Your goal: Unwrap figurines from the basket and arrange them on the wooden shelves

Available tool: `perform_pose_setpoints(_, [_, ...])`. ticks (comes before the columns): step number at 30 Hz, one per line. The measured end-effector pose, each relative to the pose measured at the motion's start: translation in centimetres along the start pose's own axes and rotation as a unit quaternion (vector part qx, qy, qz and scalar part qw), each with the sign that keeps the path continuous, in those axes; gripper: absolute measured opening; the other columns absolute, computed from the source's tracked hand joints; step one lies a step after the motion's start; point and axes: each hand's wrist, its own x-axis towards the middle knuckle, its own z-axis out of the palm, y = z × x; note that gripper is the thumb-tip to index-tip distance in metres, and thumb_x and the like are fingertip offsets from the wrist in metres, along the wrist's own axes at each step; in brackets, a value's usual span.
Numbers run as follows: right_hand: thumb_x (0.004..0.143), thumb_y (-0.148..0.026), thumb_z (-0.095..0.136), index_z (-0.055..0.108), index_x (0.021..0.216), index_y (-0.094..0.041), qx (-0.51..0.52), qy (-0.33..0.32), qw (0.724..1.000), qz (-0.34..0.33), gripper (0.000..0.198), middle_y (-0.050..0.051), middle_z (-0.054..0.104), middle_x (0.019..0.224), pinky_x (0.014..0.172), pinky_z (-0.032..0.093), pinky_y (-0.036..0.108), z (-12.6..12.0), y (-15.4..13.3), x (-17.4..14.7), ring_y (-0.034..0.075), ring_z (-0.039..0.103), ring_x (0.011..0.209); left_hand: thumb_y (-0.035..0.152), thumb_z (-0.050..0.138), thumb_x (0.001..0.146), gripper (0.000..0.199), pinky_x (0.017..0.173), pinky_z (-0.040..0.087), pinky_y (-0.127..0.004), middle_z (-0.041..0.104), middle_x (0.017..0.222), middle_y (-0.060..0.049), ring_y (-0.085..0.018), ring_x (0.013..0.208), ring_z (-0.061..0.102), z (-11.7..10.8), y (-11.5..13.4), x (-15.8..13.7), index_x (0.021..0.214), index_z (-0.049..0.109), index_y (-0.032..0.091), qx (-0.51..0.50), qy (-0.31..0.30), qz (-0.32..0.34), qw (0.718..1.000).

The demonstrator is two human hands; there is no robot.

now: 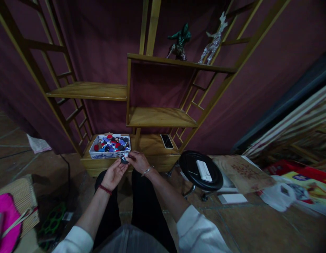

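Just in front of the box's near edge, a small toy figurine [125, 156] with a white-and-red upper part and a dark base is between my hands. My right hand [139, 162] pinches it from the right with thumb and fingers. Palm up, my left hand [113, 175] supports its dark base at the fingertips and thumb. Finer details of the figurine are too small to make out. Behind it, a white patterned box [110, 154] holds many similar small figurines [112, 143] in red, blue, black and white, piled loosely.
A wooden display shelf [163, 121] stands ahead, with a phone [167, 141] on its bottom board. Two statuettes, one dark green [180, 40] and one clear [213, 40], stand higher up. To the right, a black stool [187, 165] carries a white object [204, 170]; bags and packages lie beyond.
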Motion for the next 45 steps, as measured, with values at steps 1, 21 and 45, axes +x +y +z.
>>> perform_pose_setpoints(1, [0.077, -0.021, 0.055, 0.059, 0.077, -0.018, -0.002, 0.002, 1.000, 0.000, 0.005, 0.001, 0.058, 0.077, 0.065, 0.042, 0.020, -0.2, -0.1, 0.1, 0.011, 0.055, 0.071, 0.008, 0.047, 0.078, 0.014, 0.073, 0.050, -0.027, 0.065, 0.082, -0.008, -0.014, 0.077, 0.062, 0.2, 0.1, 0.0, 0.083, 0.060, 0.011, -0.002, 0.004, 0.000, 1.000])
perform_pose_setpoints(21, [0.076, -0.025, 0.058, 0.061, 0.086, -0.019, 0.011, 0.035, 0.999, -0.010, 0.012, 0.001, 0.059, 0.077, 0.064, 0.042, 0.020, -3.3, 0.5, 2.2, 0.011, 0.054, 0.071, 0.008, 0.049, 0.077, 0.013, 0.071, 0.050, -0.026, 0.065, 0.080, -0.007, -0.013, 0.074, 0.062, 4.6, 0.8, 1.6, 0.079, 0.061, 0.012, 0.008, -0.001, 0.004, 1.000])
perform_pose_setpoints(45, [0.079, -0.032, 0.055, 0.059, 0.077, -0.019, -0.041, 0.038, 0.998, -0.006, 0.014, 0.002, 0.059, 0.080, 0.066, 0.042, 0.022, -4.9, 1.5, 2.3, 0.012, 0.055, 0.073, 0.006, 0.048, 0.078, 0.014, 0.071, 0.051, -0.025, 0.065, 0.078, -0.007, -0.012, 0.072, 0.061, 5.9, 0.1, 2.9, 0.078, 0.061, 0.011, 0.023, 0.011, -0.007, 1.000])
